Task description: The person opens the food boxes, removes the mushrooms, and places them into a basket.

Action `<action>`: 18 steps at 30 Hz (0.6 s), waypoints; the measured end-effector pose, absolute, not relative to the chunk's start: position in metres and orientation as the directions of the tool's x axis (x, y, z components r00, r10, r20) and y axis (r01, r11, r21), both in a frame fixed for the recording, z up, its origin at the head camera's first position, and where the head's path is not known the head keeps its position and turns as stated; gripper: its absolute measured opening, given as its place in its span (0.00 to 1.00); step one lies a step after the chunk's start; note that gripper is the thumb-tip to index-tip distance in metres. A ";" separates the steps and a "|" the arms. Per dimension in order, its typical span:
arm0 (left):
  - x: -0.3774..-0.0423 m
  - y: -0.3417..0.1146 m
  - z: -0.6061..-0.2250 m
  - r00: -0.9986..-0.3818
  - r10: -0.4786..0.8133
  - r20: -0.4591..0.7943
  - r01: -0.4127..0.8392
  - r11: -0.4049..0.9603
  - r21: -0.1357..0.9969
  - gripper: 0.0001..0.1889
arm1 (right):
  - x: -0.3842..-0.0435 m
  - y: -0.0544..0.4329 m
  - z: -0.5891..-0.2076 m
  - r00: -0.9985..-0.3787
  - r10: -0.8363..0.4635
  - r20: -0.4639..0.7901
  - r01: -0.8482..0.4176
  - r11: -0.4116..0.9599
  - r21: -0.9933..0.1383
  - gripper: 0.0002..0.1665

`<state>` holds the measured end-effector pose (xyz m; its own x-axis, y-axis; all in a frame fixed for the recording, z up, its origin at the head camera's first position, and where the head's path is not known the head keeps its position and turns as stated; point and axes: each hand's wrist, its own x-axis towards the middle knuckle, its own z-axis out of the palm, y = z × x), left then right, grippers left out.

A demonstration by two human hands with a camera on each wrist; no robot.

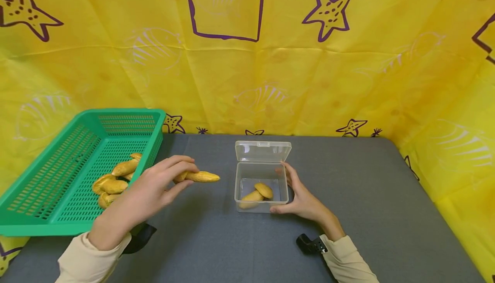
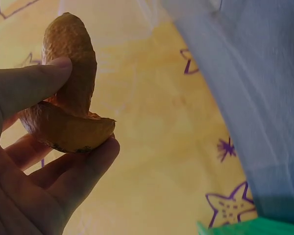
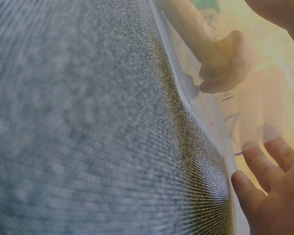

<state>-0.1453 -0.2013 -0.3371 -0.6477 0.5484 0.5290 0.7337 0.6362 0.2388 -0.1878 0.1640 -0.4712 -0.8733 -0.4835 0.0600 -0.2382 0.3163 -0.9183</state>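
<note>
A yellow-brown mushroom (image 2: pixel 74 73) with a thick stem and rounded cap is pinched in my left hand (image 1: pixel 154 184), thumb on the stem and fingers under the cap. That hand hovers between the green basket and the clear plastic box (image 1: pixel 239 188). The box stands on the table with its hinged lid (image 1: pixel 263 150) raised at the back. Inside it lies one mushroom (image 1: pixel 253 198), seen through the front wall. My right hand (image 1: pixel 305 201) holds the box's right side, thumb at the front corner and fingers along the side wall.
A green perforated basket (image 1: pixel 152 145) stands at the left, with several more mushrooms (image 1: pixel 114 186) along its right side. Grey cloth (image 1: pixel 363 197) covers the table. A yellow printed curtain (image 1: pixel 216 81) hangs behind and at the right.
</note>
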 end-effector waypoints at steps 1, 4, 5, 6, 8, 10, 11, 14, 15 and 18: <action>-0.145 -0.205 -0.336 -0.645 0.541 0.539 0.735 0.633 0.244 0.11 | -0.188 0.164 -0.471 -0.874 -0.482 0.058 -0.235 0.317 -0.919 0.73; -0.144 -0.216 -0.332 -0.648 0.520 0.556 0.728 0.637 0.253 0.23 | -0.188 0.164 -0.472 -0.876 -0.479 0.055 -0.230 0.315 -0.921 0.73; -0.144 -0.220 -0.332 -0.652 0.514 0.558 0.724 0.641 0.255 0.25 | -0.188 0.164 -0.472 -0.876 -0.479 0.056 -0.231 0.315 -0.921 0.73; -0.143 -0.223 -0.331 -0.656 0.506 0.560 0.717 0.650 0.253 0.26 | -0.188 0.164 -0.472 -0.874 -0.481 0.060 -0.236 0.314 -0.920 0.73; -0.142 -0.231 -0.331 -0.669 0.493 0.556 0.699 0.672 0.245 0.26 | -0.188 0.164 -0.471 -0.874 -0.482 0.060 -0.236 0.313 -0.920 0.73; -0.141 -0.238 -0.332 -0.683 0.476 0.554 0.683 0.685 0.253 0.25 | -0.188 0.164 -0.471 -0.875 -0.481 0.058 -0.233 0.313 -0.921 0.73; -0.139 -0.242 -0.332 -0.695 0.460 0.552 0.669 0.696 0.262 0.20 | -0.188 0.164 -0.472 -0.875 -0.481 0.057 -0.233 0.314 -0.921 0.73; -0.135 -0.253 -0.332 -0.723 0.419 0.549 0.632 0.721 0.283 0.09 | -0.188 0.164 -0.472 -0.875 -0.481 0.057 -0.235 0.318 -0.918 0.73; -0.134 -0.256 -0.332 -0.733 0.402 0.549 0.619 0.729 0.293 0.12 | -0.188 0.164 -0.472 -0.875 -0.481 0.058 -0.237 0.319 -0.918 0.73; -0.132 -0.267 -0.333 -0.735 0.377 0.564 0.602 0.746 0.286 0.17 | -0.189 0.164 -0.473 -0.875 -0.480 0.061 -0.239 0.319 -0.917 0.73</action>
<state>-0.1322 -0.2671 -0.3331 -0.7349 0.3766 0.5640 0.6018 0.7455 0.2863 -0.1892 0.1640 -0.4731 -0.8751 -0.4800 0.0606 -0.2386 0.3193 -0.9171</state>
